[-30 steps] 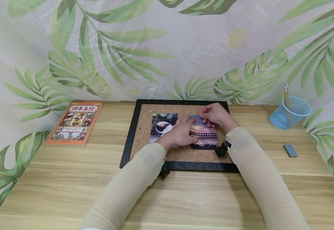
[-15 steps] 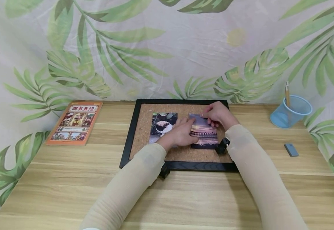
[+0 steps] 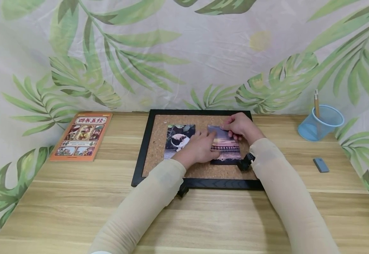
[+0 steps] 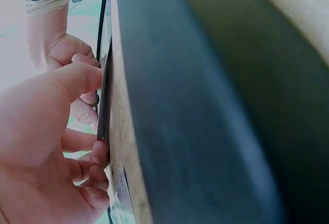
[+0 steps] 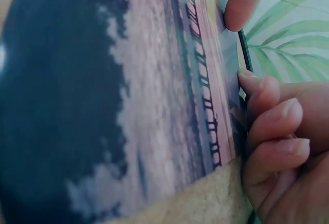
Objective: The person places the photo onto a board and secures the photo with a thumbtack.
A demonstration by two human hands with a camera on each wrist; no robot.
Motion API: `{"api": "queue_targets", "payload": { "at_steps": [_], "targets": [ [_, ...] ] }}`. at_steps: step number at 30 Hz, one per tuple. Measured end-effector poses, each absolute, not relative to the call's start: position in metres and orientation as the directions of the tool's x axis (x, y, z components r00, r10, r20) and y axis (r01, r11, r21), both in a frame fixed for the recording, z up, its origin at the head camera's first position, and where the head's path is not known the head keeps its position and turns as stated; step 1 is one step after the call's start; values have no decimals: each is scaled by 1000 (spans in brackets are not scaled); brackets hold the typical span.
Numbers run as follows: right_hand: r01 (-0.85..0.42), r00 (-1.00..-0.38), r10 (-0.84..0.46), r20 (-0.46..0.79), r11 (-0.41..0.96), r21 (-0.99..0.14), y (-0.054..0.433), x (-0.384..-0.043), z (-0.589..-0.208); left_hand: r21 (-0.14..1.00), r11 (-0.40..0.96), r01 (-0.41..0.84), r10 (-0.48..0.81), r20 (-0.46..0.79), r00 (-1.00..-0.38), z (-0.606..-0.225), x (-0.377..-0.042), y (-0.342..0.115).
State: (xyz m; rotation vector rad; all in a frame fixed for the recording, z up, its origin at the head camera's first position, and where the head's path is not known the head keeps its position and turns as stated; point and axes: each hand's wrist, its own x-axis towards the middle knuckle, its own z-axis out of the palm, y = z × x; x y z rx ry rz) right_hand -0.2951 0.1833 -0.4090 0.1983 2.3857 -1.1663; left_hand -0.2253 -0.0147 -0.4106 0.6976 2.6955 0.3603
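A sunset photo (image 3: 225,153) lies on a black-framed cork board (image 3: 197,172). My left hand (image 3: 199,146) spreads over its left side; thumb and fingertips touch the photo, as the left wrist view shows along its edge. My right hand (image 3: 239,126) has thumb and index fingertip together at the middle of the photo's top edge, pinching something small that the fingertips hide. Its other fingers (image 5: 277,116) are curled in the right wrist view. Left of my left hand, a second photo (image 3: 174,141) with dark leaves and a white shape lies on the cork, partly covered by that hand.
An orange comic-style book (image 3: 82,137) lies at the table's back left. To the right stands a blue mesh pen cup (image 3: 319,123) with pencils (image 3: 316,105) in it. A small grey-blue block (image 3: 321,165) lies nearer. A leaf-patterned cloth (image 3: 171,53) hangs behind.
Both hands stay at the sunset photo. The right fingertips shift very slightly at its top edge; the view itself drifts a little.
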Motion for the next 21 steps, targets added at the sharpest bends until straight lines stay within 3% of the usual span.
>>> {"api": "queue_targets", "payload": {
  "at_steps": [12,21],
  "targets": [
    [290,-894,-114,-433,590,-754,186,-286,-409,229,875,427,476,-247,-844,-411,-223,-15],
    [150,-938,-189,-290,531,-834,194,-268,-408,263,863,432,483,-172,-859,-416,-223,-25]
  ]
}}
